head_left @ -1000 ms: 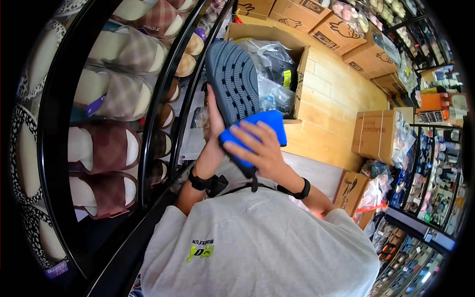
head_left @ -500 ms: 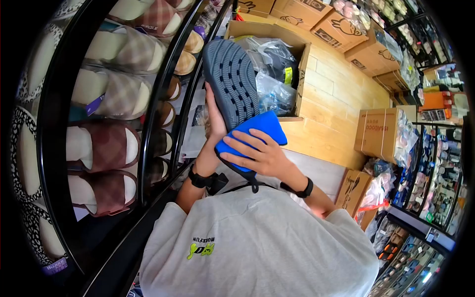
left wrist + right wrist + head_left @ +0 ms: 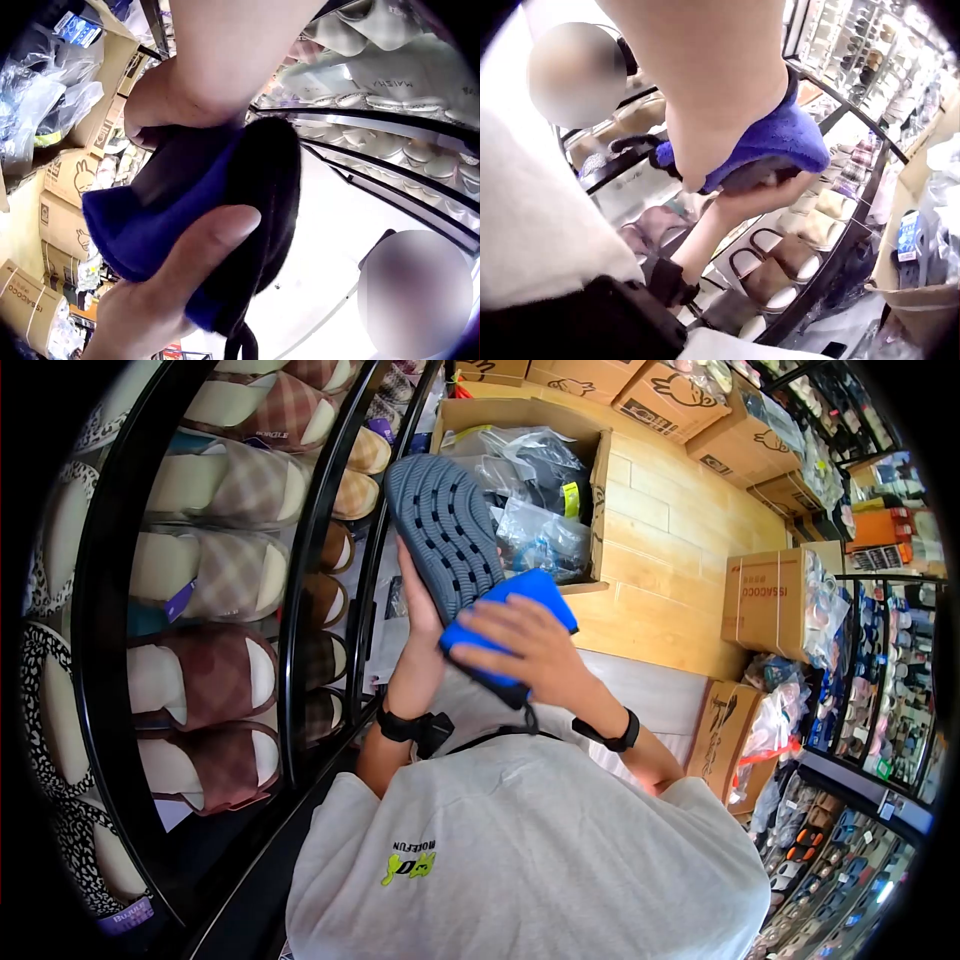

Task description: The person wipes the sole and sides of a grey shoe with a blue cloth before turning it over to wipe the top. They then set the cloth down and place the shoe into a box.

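A black rack [image 3: 95, 620] stands left of an open cardboard box [image 3: 600, 500]. In the head view a grey shoe [image 3: 445, 525], sole showing, overlaps the box's left edge. A blue cloth [image 3: 545, 595] covers the shoe's near end. The left hand [image 3: 420, 595] holds the shoe, fingers curled round it; the right hand [image 3: 525, 650] grips the cloth between fingers and thumb.

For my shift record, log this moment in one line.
left hand: holds grey sole; right hand: grips blue pad over sole; nearby: open carton, bagged goods
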Action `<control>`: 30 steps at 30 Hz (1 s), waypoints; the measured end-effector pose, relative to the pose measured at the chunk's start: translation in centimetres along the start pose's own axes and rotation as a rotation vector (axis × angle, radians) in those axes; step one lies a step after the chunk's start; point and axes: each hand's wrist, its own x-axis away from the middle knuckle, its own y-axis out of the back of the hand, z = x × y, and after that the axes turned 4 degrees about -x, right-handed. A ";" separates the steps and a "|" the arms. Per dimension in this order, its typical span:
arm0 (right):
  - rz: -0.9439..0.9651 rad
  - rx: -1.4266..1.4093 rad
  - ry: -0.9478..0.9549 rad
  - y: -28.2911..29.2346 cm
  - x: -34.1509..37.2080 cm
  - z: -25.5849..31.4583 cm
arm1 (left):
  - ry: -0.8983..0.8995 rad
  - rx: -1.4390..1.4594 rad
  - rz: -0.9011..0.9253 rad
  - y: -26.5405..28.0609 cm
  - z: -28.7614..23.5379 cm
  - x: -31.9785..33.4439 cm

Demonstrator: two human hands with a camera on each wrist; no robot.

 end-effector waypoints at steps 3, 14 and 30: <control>-0.257 -0.097 -0.324 0.0 -1.1 0.0 | -0.007 0.059 -0.012 -0.3 -0.5 0.3; 0.113 -0.102 0.141 -0.2 -1.3 -1.1 | 0.010 0.165 -0.060 2.3 -1.7 0.7; -0.239 -0.214 -0.277 0.6 -1.1 0.4 | -0.013 0.235 0.023 1.7 -0.9 0.8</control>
